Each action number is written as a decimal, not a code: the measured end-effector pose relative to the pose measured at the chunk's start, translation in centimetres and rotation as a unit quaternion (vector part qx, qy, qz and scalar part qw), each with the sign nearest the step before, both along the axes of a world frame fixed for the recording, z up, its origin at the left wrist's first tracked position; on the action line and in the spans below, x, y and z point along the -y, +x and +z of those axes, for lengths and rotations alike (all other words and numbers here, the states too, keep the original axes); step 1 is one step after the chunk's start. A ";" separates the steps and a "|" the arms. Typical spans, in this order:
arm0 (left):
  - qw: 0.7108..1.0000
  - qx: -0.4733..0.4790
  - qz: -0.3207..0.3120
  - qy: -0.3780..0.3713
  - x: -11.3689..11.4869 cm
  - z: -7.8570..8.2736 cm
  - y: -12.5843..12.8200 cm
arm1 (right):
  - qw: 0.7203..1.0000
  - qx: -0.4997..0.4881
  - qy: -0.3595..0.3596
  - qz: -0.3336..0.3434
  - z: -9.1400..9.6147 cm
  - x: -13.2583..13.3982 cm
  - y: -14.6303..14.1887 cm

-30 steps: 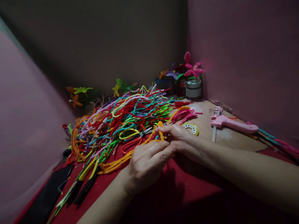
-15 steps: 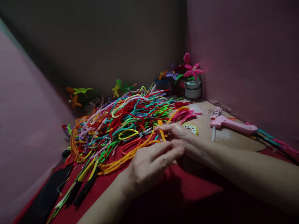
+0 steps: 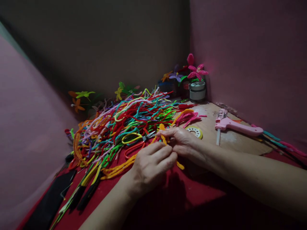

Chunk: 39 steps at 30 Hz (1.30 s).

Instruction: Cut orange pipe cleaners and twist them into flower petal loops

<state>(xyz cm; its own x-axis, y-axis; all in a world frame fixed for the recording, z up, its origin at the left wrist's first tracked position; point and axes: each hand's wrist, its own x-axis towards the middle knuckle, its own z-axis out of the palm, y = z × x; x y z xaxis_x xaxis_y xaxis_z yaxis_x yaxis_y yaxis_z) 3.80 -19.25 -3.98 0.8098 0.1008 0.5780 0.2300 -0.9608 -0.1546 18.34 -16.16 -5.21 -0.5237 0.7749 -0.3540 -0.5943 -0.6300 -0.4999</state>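
Observation:
Between my two hands is an orange pipe cleaner (image 3: 163,139), bent at its upper end. My right hand (image 3: 183,140) pinches it near that bend with thumb and forefinger. Lower and to the left, my left hand (image 3: 153,164) has its fingers curled round the same strand, and an orange end pokes out to the right below the hands. Just behind lie the scissors (image 3: 133,138) with a yellow and a red handle, blades pointing right. Twisted orange pipe cleaners (image 3: 118,168) run along the red cloth (image 3: 192,188) left of my left hand.
A large heap of coloured pipe cleaners (image 3: 134,111) fills the middle. A pink glue gun (image 3: 240,125) and a yellow-rimmed roll (image 3: 195,132) lie on a board (image 3: 244,143) to the right. Yellow-black pliers (image 3: 90,185) and a black phone-like slab (image 3: 51,199) lie left. Pipe-cleaner flowers (image 3: 198,72) stand behind.
My left hand has moved slightly left and down, its fingers closing more. An orange end now shows below the hands. My right hand keeps its pinch.

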 end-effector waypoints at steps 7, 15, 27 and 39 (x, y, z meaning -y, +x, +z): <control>0.978 0.123 0.027 -0.167 -0.1 1.2 -0.2 | 0.993 0.021 0.104 -0.050 0.4 0.1 -0.4; 0.972 0.126 0.111 -0.164 0.7 3.3 -1.1 | 0.937 0.175 0.299 -0.048 -0.4 0.1 -0.2; 0.962 -0.030 0.270 0.011 0.2 2.4 -0.6 | 0.906 0.264 0.326 -0.067 0.1 0.7 -0.1; 0.962 -0.073 0.263 0.020 0.1 1.6 -0.3 | 0.863 0.376 0.326 -0.086 0.2 0.9 -0.3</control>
